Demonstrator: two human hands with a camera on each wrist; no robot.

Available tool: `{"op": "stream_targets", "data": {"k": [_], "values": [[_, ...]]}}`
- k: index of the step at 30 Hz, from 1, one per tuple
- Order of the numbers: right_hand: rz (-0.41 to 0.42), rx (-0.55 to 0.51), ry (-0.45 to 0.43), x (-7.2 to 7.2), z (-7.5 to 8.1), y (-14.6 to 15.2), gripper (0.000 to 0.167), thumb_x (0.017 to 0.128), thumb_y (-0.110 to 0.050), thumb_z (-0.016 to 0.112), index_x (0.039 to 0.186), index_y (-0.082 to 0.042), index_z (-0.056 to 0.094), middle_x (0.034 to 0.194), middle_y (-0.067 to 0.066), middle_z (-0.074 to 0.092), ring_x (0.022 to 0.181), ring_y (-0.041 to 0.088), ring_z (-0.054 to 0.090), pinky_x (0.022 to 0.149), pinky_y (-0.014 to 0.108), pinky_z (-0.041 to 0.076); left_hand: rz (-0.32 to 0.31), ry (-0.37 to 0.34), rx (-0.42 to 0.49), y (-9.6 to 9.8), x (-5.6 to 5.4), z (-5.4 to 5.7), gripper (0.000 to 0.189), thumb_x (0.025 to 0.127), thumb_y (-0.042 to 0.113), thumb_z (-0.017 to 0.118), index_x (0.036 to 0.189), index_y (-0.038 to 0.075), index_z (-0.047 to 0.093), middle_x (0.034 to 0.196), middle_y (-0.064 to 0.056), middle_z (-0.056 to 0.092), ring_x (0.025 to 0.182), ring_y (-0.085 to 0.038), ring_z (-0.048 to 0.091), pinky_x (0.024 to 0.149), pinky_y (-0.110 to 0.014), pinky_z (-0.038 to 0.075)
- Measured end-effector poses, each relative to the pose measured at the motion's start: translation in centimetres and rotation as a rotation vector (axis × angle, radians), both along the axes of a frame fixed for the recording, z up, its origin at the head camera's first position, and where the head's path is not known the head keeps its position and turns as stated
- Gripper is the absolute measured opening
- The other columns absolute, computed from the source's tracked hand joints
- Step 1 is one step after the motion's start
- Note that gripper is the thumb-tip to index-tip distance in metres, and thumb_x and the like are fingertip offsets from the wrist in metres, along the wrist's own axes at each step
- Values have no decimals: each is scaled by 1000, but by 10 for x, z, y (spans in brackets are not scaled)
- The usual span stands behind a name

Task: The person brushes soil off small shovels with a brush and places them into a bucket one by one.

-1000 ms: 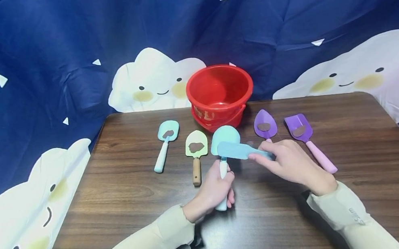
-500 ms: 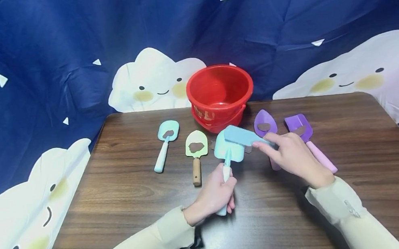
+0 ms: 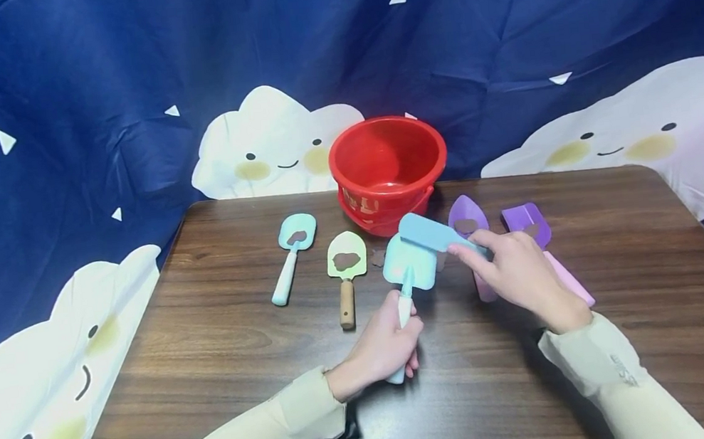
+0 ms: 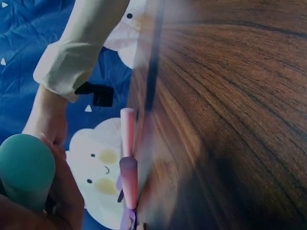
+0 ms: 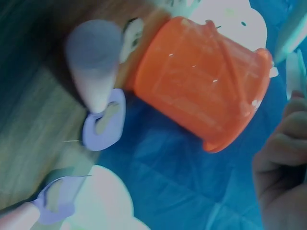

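I find both hands occupied above the brown wood-grain counter (image 3: 214,377). The left hand (image 3: 380,342) has its fingers wrapped around the white handle of a pale blue shovel (image 3: 420,269), blade toward the far edge. The right hand (image 3: 519,277) pinches a blue flat-bladed tool (image 3: 425,232) between thumb and fingers; its blade overlaps the shovel's far right corner in my head view, though I cannot tell whether the two touch.

Lettering: the red bucket (image 3: 386,210), upright near the middle of the far edge, carries pale, worn characters on its front. I read what looks like a "U"; the remainder is illegible. The right sleeve (image 3: 616,406) bears printing at the cuff, too blurred to read.

Toward the far left corner lies a mint shovel (image 3: 291,256) with a white handle. Nearer the middle is a green shovel (image 3: 346,274) with a wooden handle. Toward the far right corner I record a pointed purple shovel (image 3: 465,209), partly behind the right hand, and a square purple shovel (image 3: 521,214) with a pink handle. Each of these four blades shows a brown patch (image 3: 346,260). Behind the far edge hangs a blue curtain (image 3: 280,27) printed with white clouds.
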State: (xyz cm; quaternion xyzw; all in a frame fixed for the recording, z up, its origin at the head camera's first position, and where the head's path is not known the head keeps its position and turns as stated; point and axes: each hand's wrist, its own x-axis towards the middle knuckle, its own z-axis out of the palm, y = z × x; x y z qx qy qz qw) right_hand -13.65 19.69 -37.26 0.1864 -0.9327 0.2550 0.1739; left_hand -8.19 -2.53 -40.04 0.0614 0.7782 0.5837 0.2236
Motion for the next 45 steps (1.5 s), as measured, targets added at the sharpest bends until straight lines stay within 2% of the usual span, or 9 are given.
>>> {"op": "stream_targets", "data": {"k": [3,7,11,18,23,30,34,39,45], "values": [[86,17,-5,7,6,-7,20,85,-36,72,80,-18,64,48,-12,39,43,1,36,45,20,33,6,11,-12,0,-1,-1,12,91,12,45,103,10,43,51,-3,50,39,-13,51,38,-31,49],[215,79,91,13,11,-18,21,81,-34,75,75,-22,58,52,-13,31,48,0,27,46,17,27,-1,43,-41,0,-1,-2,14,91,13,46,104,9,44,54,-2,50,41,-13,51,39,-31,49],[256,125,113,17,12,-24,31,81,-37,74,70,-23,49,53,-13,24,49,1,20,45,17,21,-21,74,-65,0,-1,-1,13,92,15,46,103,7,46,54,-1,51,41,-12,52,41,-32,50],[248,131,104,15,9,-23,32,86,-46,67,71,-23,51,53,-13,25,49,3,22,46,17,22,-18,113,-73,0,0,2,12,94,14,46,102,7,46,55,-1,51,42,-13,53,43,-31,50],[220,94,83,12,8,-21,20,83,-38,73,77,-23,61,52,-13,31,48,1,26,47,17,27,-20,145,-80,0,0,3,9,94,12,46,101,7,45,55,-2,50,42,-13,53,43,-30,49],[133,71,58,3,9,-16,19,82,-33,75,76,-19,64,50,-11,35,46,4,31,46,20,31,-46,212,-147,-2,0,-3,9,92,10,46,100,9,44,61,0,51,42,-10,53,42,-28,48],[44,52,-37,-4,9,-9,24,88,-39,68,83,-15,66,49,-7,39,44,8,35,46,23,32,-61,248,-190,-5,2,-2,9,91,11,46,100,10,45,64,1,50,44,-8,53,44,-26,47],[-42,33,-81,-9,7,0,31,91,-43,63,83,-13,66,47,-4,39,44,11,34,44,25,30,-76,231,-176,-5,3,-1,9,91,11,46,100,10,45,64,1,50,43,-8,52,43,-26,46],[-38,-7,-108,-7,8,2,33,92,-43,62,73,-16,59,45,-5,38,44,11,35,44,26,30,-42,158,-107,-2,0,0,11,91,12,47,101,10,45,56,-1,51,42,-12,53,43,-28,48]]}}
